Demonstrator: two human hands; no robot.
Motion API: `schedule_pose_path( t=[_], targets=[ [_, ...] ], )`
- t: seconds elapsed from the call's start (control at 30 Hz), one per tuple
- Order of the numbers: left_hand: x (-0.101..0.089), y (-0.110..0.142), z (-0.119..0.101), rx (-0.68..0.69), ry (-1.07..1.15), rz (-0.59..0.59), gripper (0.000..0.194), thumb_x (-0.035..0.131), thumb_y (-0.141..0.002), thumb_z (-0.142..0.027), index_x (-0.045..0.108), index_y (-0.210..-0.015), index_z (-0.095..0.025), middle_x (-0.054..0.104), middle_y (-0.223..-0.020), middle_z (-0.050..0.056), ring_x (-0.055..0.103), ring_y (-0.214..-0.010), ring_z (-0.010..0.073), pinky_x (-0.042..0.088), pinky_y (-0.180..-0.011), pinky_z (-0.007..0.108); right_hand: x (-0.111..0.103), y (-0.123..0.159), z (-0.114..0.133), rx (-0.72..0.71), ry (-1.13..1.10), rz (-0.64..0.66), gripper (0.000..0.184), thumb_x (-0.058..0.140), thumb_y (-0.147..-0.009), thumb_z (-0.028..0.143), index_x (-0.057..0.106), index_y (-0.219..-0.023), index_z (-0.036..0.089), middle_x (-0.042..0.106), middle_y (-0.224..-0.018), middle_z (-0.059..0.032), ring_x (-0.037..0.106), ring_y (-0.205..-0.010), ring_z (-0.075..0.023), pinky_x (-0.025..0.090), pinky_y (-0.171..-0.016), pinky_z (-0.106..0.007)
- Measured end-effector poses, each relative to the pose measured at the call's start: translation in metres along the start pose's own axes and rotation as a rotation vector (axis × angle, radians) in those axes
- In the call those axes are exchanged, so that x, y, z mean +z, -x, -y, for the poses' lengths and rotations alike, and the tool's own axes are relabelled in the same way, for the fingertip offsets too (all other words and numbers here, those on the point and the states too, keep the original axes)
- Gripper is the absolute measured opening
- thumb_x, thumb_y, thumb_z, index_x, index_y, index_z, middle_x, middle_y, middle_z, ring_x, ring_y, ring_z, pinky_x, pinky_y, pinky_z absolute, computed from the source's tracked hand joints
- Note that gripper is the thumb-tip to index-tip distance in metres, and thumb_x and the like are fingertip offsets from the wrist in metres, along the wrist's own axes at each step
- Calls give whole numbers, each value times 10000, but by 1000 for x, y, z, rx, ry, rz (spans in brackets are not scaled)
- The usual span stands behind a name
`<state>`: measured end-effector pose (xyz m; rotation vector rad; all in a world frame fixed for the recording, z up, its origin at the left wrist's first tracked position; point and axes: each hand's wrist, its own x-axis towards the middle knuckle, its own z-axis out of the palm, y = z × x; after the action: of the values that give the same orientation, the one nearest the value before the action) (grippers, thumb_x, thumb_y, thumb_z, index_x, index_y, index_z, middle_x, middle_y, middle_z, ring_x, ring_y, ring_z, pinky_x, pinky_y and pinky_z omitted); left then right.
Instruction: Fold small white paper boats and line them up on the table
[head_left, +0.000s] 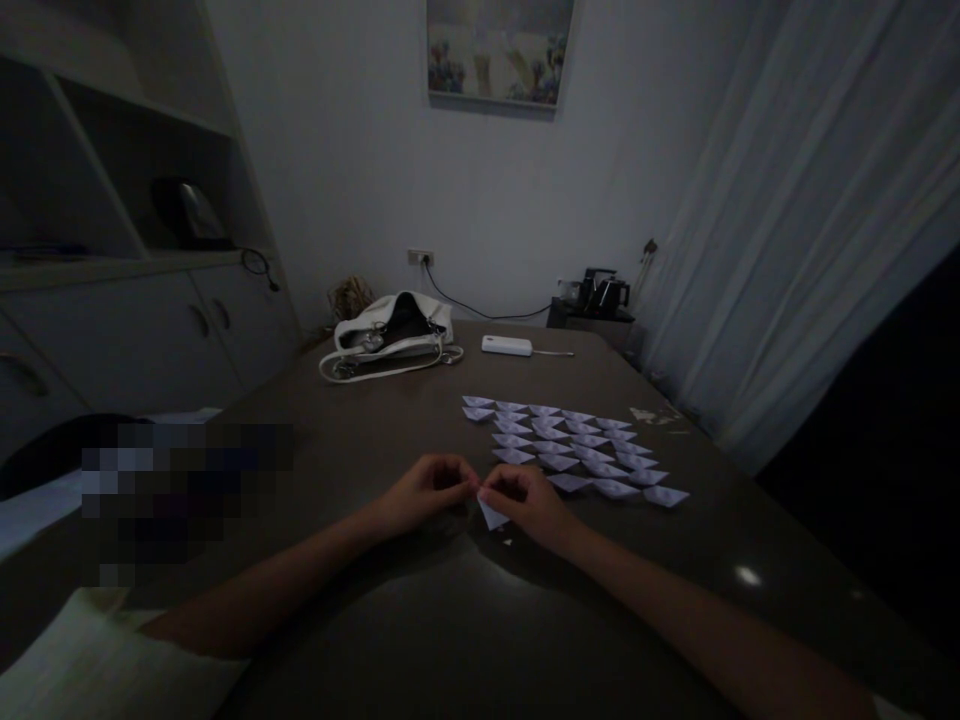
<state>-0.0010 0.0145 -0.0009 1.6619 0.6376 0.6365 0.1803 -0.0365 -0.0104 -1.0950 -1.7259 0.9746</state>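
Note:
A small piece of folded white paper is pinched above the dark table between my two hands. My left hand is closed, thumb and fingertips meeting at the paper's upper left corner. From the other side my right hand grips the same paper with thumb and index finger, covering part of it. Just beyond my right hand, several folded paper boats stand in rows. A tiny white paper scrap lies on the table below the folded piece.
A white handbag sits open at the table's far left. To its right lies a white power bank with a short cord. Paper scraps are near the right edge. A kettle stands on a low cabinet behind.

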Motion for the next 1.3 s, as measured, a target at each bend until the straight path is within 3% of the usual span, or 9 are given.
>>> schedule_pose_path(
  t=[0.23,0.43,0.6,0.8,0.93,1.2,1.3],
  targets=[
    [-1,-2,1,58,-39,-104,281,609,-770,-405,559,-785,-128,550,-701,-5,503,-619,110,382,-548,200,0,-2,-7,62,-74,-21,211,607,-798,379,614,-809,168,573,-675,-3,512,-521,-106,394,-477,-218],
    [-5,-6,5,51,-87,-262,243,590,-771,-375,550,-750,-137,534,-653,-8,489,-584,109,368,-509,191,1,-4,-12,105,-143,-152,301,604,-781,406,598,-931,146,571,-547,15,494,-416,-102,365,-394,-201],
    [-9,-9,9,42,-44,-363,233,614,-736,-360,526,-716,-145,519,-612,-22,480,-544,101,363,-491,187,1,-3,-11,34,-166,-210,308,541,-824,427,621,-917,145,652,-734,-46,551,-502,-104,385,-405,-190],
    [-7,-7,7,38,3,-321,235,659,-722,-343,553,-753,-135,576,-641,-7,536,-573,110,402,-518,194,-1,-4,-10,13,-60,-235,319,515,-853,412,625,-721,143,586,-573,-12,485,-431,-92,353,-406,-202],
    [-7,-5,5,-2,3,-256,294,691,-713,-347,612,-881,-119,643,-727,30,573,-609,128,425,-544,216,-2,-5,-11,40,-55,-267,331,514,-846,436,614,-713,150,545,-513,5,457,-408,-94,331,-396,-205],
    [-7,-5,4,-27,-10,-246,261,695,-707,-358,594,-708,-118,611,-622,-1,521,-536,99,380,-485,190,-4,-6,-14,56,-56,-304,354,525,-832,462,602,-687,148,573,-551,-16,479,-434,-108,343,-402,-213],
    [-6,-4,5,-19,-9,-190,281,697,-708,-371,564,-694,-124,584,-597,-20,501,-512,85,365,-471,179,-4,-5,-12,31,-53,-319,349,550,-820,461,587,-654,155,549,-528,0,474,-433,-104,350,-412,-211]
  ],
)
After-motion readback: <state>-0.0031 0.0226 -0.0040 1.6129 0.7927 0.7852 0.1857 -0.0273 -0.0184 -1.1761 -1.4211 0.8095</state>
